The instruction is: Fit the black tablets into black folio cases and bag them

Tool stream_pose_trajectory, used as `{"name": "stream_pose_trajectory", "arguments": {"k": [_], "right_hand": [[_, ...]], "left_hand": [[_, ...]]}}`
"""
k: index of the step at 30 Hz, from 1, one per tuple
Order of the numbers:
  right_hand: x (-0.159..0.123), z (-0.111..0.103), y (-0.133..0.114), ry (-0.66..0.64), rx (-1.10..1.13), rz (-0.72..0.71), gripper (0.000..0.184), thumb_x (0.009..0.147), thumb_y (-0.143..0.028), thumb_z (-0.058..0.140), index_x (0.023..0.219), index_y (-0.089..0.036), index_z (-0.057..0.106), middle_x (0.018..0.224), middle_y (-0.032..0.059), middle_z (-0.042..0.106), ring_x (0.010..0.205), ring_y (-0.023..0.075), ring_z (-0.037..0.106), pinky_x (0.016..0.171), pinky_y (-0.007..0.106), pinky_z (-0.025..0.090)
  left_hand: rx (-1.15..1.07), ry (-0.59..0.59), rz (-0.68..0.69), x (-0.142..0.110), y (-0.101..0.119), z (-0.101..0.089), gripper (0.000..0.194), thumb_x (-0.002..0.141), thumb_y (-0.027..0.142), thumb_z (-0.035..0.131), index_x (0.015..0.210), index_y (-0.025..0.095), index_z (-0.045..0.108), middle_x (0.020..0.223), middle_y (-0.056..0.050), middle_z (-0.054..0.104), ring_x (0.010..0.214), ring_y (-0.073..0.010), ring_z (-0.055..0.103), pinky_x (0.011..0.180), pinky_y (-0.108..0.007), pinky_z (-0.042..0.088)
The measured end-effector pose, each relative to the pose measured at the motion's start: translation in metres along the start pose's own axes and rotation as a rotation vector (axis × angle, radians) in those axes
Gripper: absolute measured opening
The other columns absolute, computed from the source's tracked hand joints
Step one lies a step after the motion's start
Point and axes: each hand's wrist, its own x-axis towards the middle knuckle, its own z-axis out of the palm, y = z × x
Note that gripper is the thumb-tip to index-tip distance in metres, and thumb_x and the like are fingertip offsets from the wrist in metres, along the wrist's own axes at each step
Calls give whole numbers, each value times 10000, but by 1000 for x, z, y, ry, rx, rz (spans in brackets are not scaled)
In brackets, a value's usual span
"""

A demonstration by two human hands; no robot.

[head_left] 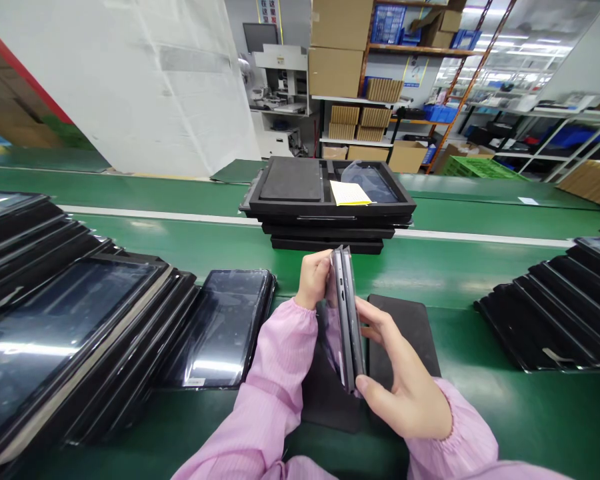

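Note:
I hold a thin grey tablet (347, 313) on edge in front of me, its narrow side facing the camera. My left hand (314, 279) grips its far end from the left, fingers wrapped round it. My right hand (403, 383) holds its near end from the right, thumb on the lower corner. Both arms are in pink sleeves. Under the tablet lies a black foam pad (405, 333) on the green bench (430, 267).
A stack of black trays (325, 230) stands just beyond my hands, with a yellow slip (349, 193) and a bagged tablet on top. Rows of leaning black screens fill the left (80, 333) and right (555, 313). Shelves with cardboard boxes (337, 70) stand behind.

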Motion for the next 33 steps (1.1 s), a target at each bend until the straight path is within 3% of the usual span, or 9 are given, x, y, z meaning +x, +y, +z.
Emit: {"name": "stream_pose_trajectory", "arguments": {"k": [25,30,33], "right_hand": [[1,-1,7,-37,129,36,826,774,-98,514,1548,-281,293,1621,83,356,1494,312,341,1108,510,481],[2,-1,4,-20,96,4,774,817,-126,526,1539,-289,301,1604,76,385,1478,302,372,1112,491,480],[3,1,0,12,63,-7,720,849,-144,549,1516,-290,323,1571,80,431,1441,288,430,1113,469,481]], "left_hand": [[-68,22,-9,3,5,1,775,799,850,394,626,171,723,537,-43,619,535,-181,547,604,-331,500],[-58,10,8,3,5,1,767,806,852,381,620,174,689,543,-34,599,529,-173,527,561,-318,455],[-53,-3,15,1,5,1,779,793,879,355,585,179,628,493,-3,512,466,-143,434,494,-303,375]]}}
